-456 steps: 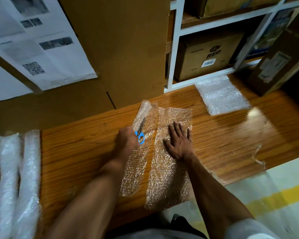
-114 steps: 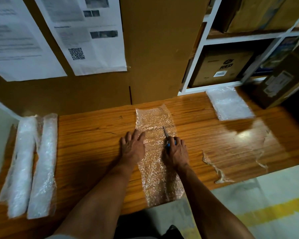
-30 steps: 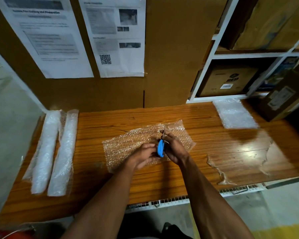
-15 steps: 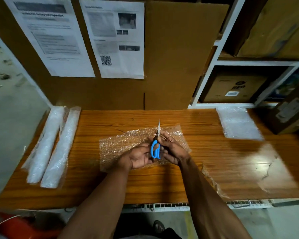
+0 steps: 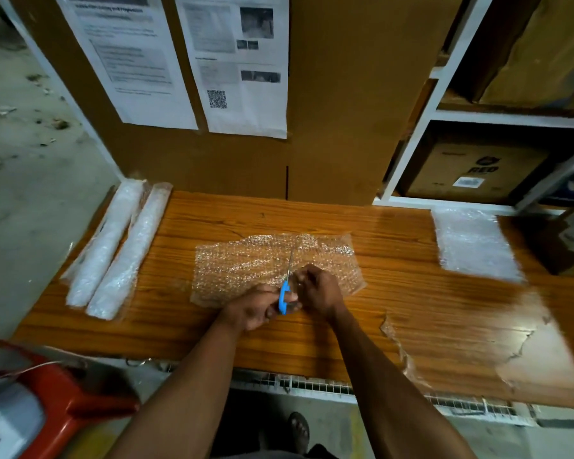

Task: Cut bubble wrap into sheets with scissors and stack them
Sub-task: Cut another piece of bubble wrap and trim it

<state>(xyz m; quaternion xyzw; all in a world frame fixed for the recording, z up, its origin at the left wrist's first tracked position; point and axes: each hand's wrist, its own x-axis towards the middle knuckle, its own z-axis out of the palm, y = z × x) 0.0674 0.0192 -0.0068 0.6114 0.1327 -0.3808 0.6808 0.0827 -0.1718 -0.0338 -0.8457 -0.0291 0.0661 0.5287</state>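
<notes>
We see the wrap (image 5: 246, 260) flat mid-table (image 5: 312, 332). Left hand (image 5: 251, 308) grips blue scissors (image 5: 284, 294), blades pointing away over the wrap. Right hand (image 5: 317, 291), fingers curled, pinches at the handles. Stack (image 5: 471, 243) far right.

wooden table (image 5: 411, 313) | cardboard wall (image 5: 338, 94) | white shelving (image 5: 411, 150) | concrete floor (image 5: 20, 154)
</notes>
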